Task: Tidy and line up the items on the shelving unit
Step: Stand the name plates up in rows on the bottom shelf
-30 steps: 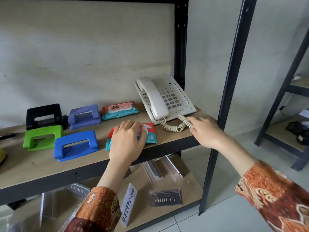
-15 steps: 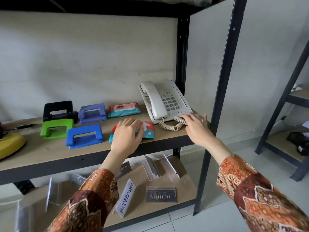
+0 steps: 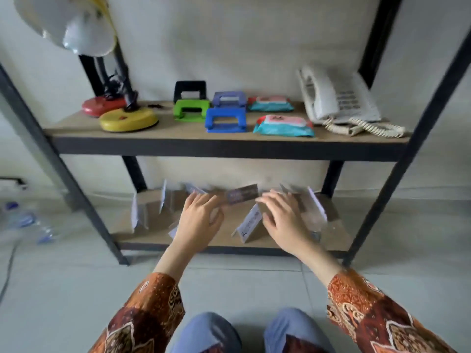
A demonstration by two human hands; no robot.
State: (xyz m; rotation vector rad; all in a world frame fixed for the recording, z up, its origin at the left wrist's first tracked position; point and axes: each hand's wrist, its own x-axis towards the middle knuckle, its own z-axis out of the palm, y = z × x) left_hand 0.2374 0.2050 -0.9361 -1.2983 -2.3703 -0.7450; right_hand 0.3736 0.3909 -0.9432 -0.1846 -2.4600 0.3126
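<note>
Clear sign holder [image 3: 242, 197] sits between left hand [image 3: 200, 217] and right hand [image 3: 283, 220].

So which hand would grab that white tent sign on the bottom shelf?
Probably the right hand: it hovers right beside the white sign, while the left hand sits further away, by the dark sign.

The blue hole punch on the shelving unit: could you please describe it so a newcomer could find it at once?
Look at the upper wooden shelf of the black metal rack. Near its front edge, between the yellow lamp base and a wet wipes pack, sits the blue hole punch. It is bright blue; the punch behind it is paler and purplish.
</note>
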